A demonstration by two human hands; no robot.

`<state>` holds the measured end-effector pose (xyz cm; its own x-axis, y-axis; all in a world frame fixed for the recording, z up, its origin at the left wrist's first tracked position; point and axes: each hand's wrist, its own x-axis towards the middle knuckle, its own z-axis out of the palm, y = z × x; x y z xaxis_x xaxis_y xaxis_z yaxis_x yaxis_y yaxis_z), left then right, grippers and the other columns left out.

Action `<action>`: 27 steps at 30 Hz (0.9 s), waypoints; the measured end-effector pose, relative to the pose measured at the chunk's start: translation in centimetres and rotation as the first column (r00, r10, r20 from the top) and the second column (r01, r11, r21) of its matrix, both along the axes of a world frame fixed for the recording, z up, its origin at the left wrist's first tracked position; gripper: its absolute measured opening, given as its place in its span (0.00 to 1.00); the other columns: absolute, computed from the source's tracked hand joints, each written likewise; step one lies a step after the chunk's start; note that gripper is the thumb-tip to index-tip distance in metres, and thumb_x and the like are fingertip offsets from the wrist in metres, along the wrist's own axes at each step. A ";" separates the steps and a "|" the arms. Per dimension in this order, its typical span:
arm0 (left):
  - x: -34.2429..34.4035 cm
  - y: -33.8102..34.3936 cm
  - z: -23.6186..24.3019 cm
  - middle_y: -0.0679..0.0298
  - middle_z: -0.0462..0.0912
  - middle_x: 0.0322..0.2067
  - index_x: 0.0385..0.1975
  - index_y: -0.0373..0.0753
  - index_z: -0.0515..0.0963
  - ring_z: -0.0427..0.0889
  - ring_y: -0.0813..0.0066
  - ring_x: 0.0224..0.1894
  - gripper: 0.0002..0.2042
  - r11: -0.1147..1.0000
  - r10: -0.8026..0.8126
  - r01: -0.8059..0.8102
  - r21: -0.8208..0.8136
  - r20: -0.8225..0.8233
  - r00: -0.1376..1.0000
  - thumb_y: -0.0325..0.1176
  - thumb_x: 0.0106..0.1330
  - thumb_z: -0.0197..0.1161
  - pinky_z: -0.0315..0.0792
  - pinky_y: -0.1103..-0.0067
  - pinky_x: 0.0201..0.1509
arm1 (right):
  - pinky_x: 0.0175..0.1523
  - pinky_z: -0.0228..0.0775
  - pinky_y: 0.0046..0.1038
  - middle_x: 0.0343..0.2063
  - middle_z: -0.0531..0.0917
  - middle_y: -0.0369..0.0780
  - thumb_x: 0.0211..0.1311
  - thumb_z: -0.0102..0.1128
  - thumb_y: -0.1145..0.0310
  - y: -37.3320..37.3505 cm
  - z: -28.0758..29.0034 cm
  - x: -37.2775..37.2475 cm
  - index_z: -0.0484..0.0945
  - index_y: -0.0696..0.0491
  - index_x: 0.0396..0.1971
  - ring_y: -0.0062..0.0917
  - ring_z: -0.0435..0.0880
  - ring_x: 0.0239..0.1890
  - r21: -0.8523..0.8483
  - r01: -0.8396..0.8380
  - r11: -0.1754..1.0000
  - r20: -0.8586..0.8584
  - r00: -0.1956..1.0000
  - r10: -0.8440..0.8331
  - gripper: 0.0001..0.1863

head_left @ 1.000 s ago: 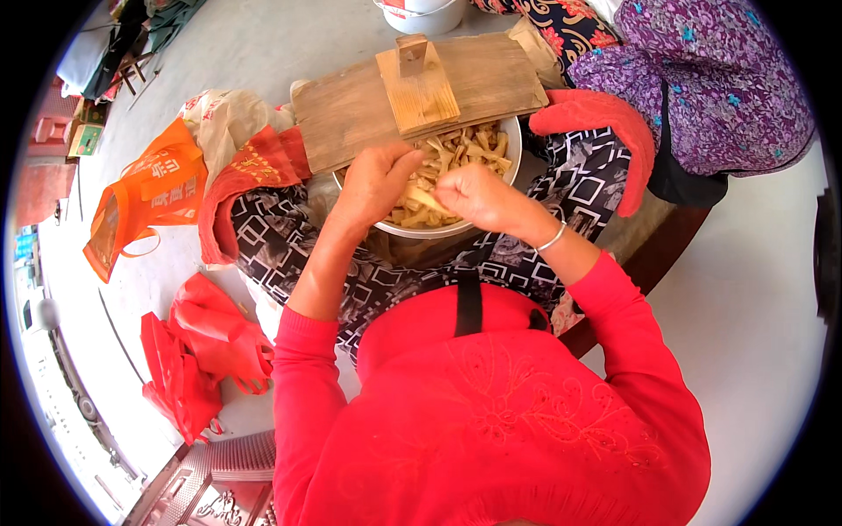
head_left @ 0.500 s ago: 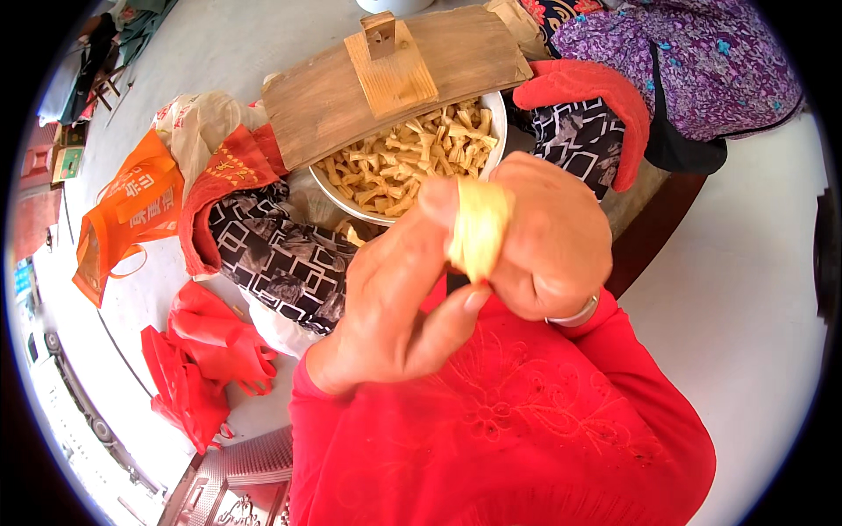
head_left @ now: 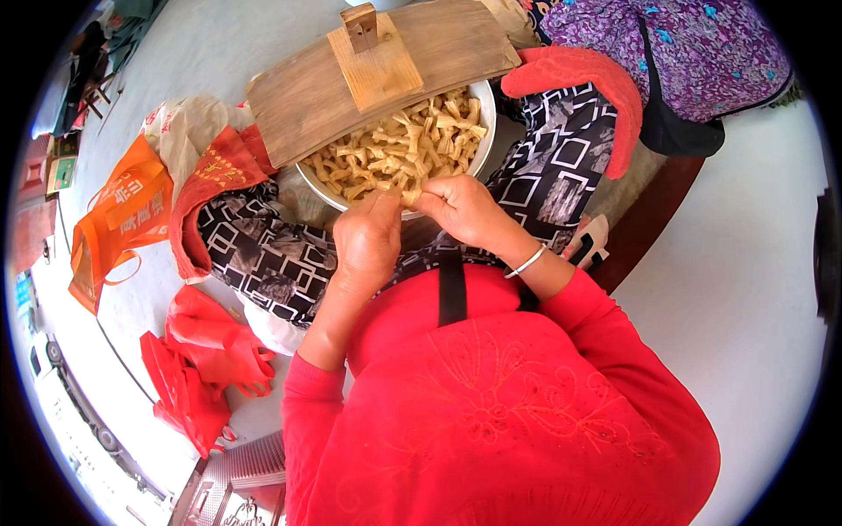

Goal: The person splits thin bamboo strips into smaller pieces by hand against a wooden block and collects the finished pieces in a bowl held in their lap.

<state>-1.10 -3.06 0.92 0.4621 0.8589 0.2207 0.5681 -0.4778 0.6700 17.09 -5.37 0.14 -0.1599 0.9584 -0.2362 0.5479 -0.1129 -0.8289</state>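
Note:
Both my hands meet over the near rim of a white basin (head_left: pixel 489 131). My left hand (head_left: pixel 368 238) and my right hand (head_left: pixel 465 210) pinch a small yellow tofu skin knot (head_left: pixel 410 199) between them, mostly hidden by the fingers. My right wrist wears a silver-coloured bangle (head_left: pixel 525 261). Inside the basin lies a heap of pale yellow tofu skin knots (head_left: pixel 408 153), several of them with flared ends. A wooden board (head_left: pixel 294 110) rests across the far side of the basin, with a lighter piece of wood (head_left: pixel 377 74) and an upright block on it.
My patterned trouser legs (head_left: pixel 259 250) flank the basin. To the left on the floor are an orange bag (head_left: pixel 123 219), a pale plastic bag (head_left: pixel 197 131) and a red bag (head_left: pixel 197 368). Another person's purple patterned clothing (head_left: pixel 702 66) is at the far right.
Both hands have moved away from me and down to the basin's near rim. The yellow strip, earlier looped round my fingers, is now a small knot pinched at the fingertips.

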 end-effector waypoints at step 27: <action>3.2 4.7 4.0 0.51 0.78 0.27 0.37 0.33 0.75 0.79 0.57 0.30 0.07 0.925 0.032 -0.055 -0.377 -0.067 0.997 0.30 0.64 0.58 0.71 0.72 0.34 | 0.49 0.69 0.22 0.46 0.77 0.37 0.56 0.60 0.80 3.4 -0.5 -0.6 0.81 0.62 0.30 0.21 0.77 0.44 0.264 0.299 0.917 -0.449 0.880 -0.157 0.04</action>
